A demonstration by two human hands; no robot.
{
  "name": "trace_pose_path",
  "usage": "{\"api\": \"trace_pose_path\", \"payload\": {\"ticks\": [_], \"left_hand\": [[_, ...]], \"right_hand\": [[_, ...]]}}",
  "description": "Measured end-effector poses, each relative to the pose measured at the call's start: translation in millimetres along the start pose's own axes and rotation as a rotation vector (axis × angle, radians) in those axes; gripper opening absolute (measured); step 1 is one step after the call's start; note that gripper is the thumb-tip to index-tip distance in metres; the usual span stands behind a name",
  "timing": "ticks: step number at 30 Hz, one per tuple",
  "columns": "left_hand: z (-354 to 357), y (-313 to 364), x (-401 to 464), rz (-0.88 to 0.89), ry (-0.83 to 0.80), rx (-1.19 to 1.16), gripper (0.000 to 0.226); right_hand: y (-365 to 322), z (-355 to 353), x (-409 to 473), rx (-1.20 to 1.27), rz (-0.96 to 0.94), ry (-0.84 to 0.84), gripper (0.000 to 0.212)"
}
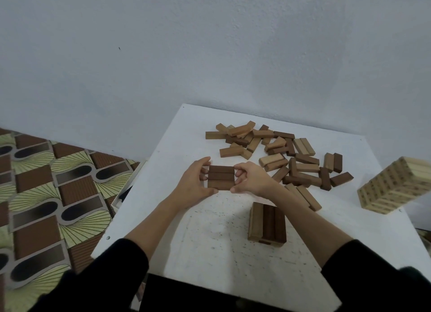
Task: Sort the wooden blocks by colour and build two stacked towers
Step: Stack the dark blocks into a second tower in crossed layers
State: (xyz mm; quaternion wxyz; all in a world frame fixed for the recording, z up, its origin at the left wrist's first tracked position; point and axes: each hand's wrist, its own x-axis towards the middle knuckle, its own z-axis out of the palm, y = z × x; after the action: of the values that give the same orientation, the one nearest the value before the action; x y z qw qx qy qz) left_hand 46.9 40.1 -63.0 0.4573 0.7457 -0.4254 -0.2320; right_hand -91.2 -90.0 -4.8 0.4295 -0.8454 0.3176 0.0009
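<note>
Left hand and right hand pinch a row of dark blocks mid-bench, apparently three; uneven squeezing could skew the layer.

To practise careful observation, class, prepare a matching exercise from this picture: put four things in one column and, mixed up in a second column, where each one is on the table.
Things
1. row of three dark blocks
2. loose pile of blocks
3. pale tower
4. short stack

Places
A. at the right edge of the table
B. nearest the person, below the right forearm
C. between the left hand and the right hand
D. at the far side, near the wall

Pairs: 1-C, 2-D, 3-A, 4-B
</note>
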Motion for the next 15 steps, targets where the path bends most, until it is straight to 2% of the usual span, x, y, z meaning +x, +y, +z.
{"api": "trace_pose_path", "payload": {"ticks": [8,15], "left_hand": [[-1.2,-0.8,1.1,0.018,-0.010,0.040,0.075],[-0.2,-1.8,1.1,0.012,-0.001,0.008,0.078]], "right_hand": [[-1.2,-0.5,-1.4,-0.002,0.005,0.000,0.056],[-0.1,0.0,-1.9,0.005,0.000,-0.006,0.057]]}}
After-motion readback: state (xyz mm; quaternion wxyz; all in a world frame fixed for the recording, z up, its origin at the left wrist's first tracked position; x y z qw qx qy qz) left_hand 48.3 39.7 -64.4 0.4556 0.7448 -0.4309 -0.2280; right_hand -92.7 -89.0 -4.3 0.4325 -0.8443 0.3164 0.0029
